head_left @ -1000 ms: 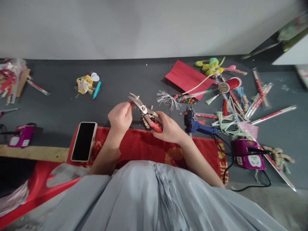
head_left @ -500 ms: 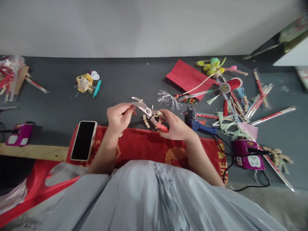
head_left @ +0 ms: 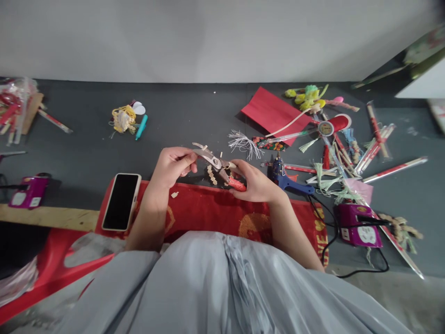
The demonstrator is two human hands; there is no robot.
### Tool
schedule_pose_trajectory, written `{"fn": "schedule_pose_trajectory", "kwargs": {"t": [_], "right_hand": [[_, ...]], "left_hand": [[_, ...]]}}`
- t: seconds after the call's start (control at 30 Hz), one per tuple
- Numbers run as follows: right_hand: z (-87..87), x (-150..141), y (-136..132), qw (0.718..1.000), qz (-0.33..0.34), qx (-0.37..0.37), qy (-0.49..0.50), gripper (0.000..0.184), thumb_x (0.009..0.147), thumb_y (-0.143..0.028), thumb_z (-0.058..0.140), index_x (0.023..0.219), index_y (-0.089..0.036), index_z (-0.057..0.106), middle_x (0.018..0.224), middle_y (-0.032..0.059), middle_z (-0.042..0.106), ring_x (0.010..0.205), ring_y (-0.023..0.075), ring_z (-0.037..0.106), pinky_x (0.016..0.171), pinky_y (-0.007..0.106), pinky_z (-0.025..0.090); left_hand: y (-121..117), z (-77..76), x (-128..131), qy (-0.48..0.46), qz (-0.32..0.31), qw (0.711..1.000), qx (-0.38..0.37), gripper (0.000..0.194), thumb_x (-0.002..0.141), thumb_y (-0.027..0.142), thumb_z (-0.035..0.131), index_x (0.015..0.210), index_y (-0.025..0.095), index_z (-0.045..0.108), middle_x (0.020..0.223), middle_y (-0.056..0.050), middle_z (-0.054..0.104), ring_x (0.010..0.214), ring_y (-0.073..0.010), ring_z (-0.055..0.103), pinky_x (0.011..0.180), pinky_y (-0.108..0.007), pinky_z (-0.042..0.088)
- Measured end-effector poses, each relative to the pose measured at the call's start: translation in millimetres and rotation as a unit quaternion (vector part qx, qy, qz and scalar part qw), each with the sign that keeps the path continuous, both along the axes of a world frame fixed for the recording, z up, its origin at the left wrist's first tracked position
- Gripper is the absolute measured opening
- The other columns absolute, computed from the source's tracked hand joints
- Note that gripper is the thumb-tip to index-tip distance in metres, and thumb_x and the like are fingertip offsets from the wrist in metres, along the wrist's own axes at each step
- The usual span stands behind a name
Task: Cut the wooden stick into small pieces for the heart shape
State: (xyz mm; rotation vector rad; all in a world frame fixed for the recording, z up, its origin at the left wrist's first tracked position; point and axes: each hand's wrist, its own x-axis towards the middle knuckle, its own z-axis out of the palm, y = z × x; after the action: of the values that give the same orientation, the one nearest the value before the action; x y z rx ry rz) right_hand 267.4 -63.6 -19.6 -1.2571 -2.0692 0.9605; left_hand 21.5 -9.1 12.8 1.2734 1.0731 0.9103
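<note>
My right hand [head_left: 255, 182] is closed around the handles of a pair of pruning shears [head_left: 216, 163], one of them wrapped in red. The metal blades point up and left. At the blade tips my left hand [head_left: 175, 166] pinches thumb against forefinger; whatever is between them is too small to make out. A short pale stick piece [head_left: 205, 148] shows by the upper blade. Below the shears, small pale beige pieces [head_left: 211, 175] lie in a row on the dark table, partly hidden by the tool. One more pale scrap [head_left: 174, 195] rests on the red cloth [head_left: 205, 208].
A phone [head_left: 121, 202] lies left on the cloth. Right of my hands are a blue glue gun [head_left: 294, 183], red paper [head_left: 273, 116], a red thread spool [head_left: 335, 125], tassels, wrapped sticks and a purple power block [head_left: 359, 225] with black cable. A teal pen [head_left: 141, 126] lies upper left.
My left hand has shifted slightly right along the blade tips, its thumb now higher. The scrap on the cloth is uncovered. My right hand still grips the shears.
</note>
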Motion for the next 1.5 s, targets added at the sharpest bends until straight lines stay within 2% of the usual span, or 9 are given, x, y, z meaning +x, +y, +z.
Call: {"fn": "schedule_pose_trajectory", "kwargs": {"t": [0.47,0.8,0.97,1.1,1.2,1.27,1.33,1.4,1.5], "right_hand": [[1.6,-6.0,-0.7,0.999,-0.008,-0.042,0.024,0.059,0.068,-0.028,0.067,0.123,-0.018,0.049,0.113,0.0113,0.067,0.099,0.0272,0.066,0.085,0.04,0.051],[2.5,-6.4,-0.3,0.999,-0.026,-0.009,-0.025,0.048,0.068,-0.032,0.065,0.113,-0.018,0.053,0.09,0.0065,0.068,0.076,0.0227,0.064,0.069,0.032,0.047],[1.4,-8.6,0.5,0.997,-0.059,-0.005,-0.048,0.043,0.069,-0.037,0.063,0.108,-0.019,0.055,0.085,0.0052,0.068,0.072,0.0218,0.061,0.066,0.031,0.044],[-3.8,-10.7,2.6,0.989,-0.129,-0.015,-0.065,0.042,0.068,-0.044,0.064,0.101,-0.021,0.054,0.076,0.0028,0.064,0.066,0.0211,0.057,0.062,0.031,0.04],[-6.3,-11.9,3.7,0.983,-0.168,-0.042,-0.062,0.044,0.069,-0.051,0.064,0.099,-0.021,0.053,0.073,0.0017,0.062,0.064,0.0218,0.056,0.061,0.031,0.039],[-5.9,-13.3,3.2,0.982,-0.175,-0.05,-0.049,0.041,0.071,-0.053,0.062,0.098,-0.022,0.052,0.074,0.0019,0.063,0.067,0.0231,0.058,0.062,0.032,0.041],[-4.4,-15.7,1.8,0.983,-0.168,-0.058,-0.037,0.039,0.074,-0.053,0.06,0.097,-0.023,0.052,0.075,0.0021,0.064,0.068,0.0239,0.06,0.063,0.033,0.042],[-2.7,-19.3,-0.5,0.985,-0.153,-0.07,-0.036,0.038,0.075,-0.053,0.059,0.097,-0.023,0.053,0.076,0.0025,0.065,0.068,0.0241,0.061,0.064,0.034,0.043],[-2.0,-26.5,-4.7,0.989,-0.125,-0.074,-0.032,0.039,0.076,-0.05,0.059,0.102,-0.022,0.052,0.081,0.0045,0.068,0.07,0.0249,0.063,0.065,0.035,0.045]], "left_hand": [[10.1,-5.2,-2.1,-0.043,-0.046,0.987,-0.151,0.02,0.062,0.034,0.075,0.067,0.017,0.067,0.044,0.004,0.047,0.033,-0.0005,0.022,0.033,-0.017,0.009],[7.8,-4.5,-1.0,-0.027,-0.018,0.993,-0.111,0.021,0.063,0.034,0.076,0.067,0.016,0.066,0.047,0.001,0.055,0.033,-0.0013,0.028,0.033,-0.017,0.013],[6.7,-14.2,6.2,0.12,0.047,0.991,0.042,0.03,0.081,0.044,0.062,0.083,0.015,0.07,0.063,-0.005,0.067,0.044,-0.0071,0.048,0.039,-0.019,0.033],[4.1,-19.8,12.0,0.309,0.186,0.874,0.325,0.027,0.089,0.039,0.055,0.099,0.017,0.068,0.103,-0.011,0.072,0.098,-0.0184,0.066,0.084,-0.032,0.052],[-1.3,-19.3,15.0,0.342,0.22,0.812,0.418,0.023,0.091,0.036,0.053,0.086,0.017,0.065,0.091,-0.011,0.071,0.092,-0.0181,0.065,0.088,-0.034,0.049],[-5.9,-18.9,17.9,0.333,0.19,0.836,0.393,0.033,0.093,0.039,0.05,0.069,0.018,0.061,0.072,-0.007,0.068,0.071,-0.0144,0.062,0.074,-0.029,0.049],[-10.2,-19.8,22.2,0.295,0.129,0.897,0.304,0.042,0.093,0.047,0.05,0.065,0.017,0.061,0.065,-0.005,0.066,0.062,-0.0124,0.06,0.063,-0.026,0.047],[-13.3,-22.0,27.6,0.234,0.05,0.953,0.186,0.043,0.088,0.056,0.054,0.079,0.016,0.069,0.073,-0.007,0.072,0.066,-0.0139,0.065,0.062,-0.024,0.048],[-16.2,-25.2,36.0,0.161,-0.056,0.984,0.056,0.053,0.078,0.06,0.065,0.105,0.015,0.069,0.096,-0.01,0.076,0.082,-0.0185,0.071,0.068,-0.025,0.053]]}}
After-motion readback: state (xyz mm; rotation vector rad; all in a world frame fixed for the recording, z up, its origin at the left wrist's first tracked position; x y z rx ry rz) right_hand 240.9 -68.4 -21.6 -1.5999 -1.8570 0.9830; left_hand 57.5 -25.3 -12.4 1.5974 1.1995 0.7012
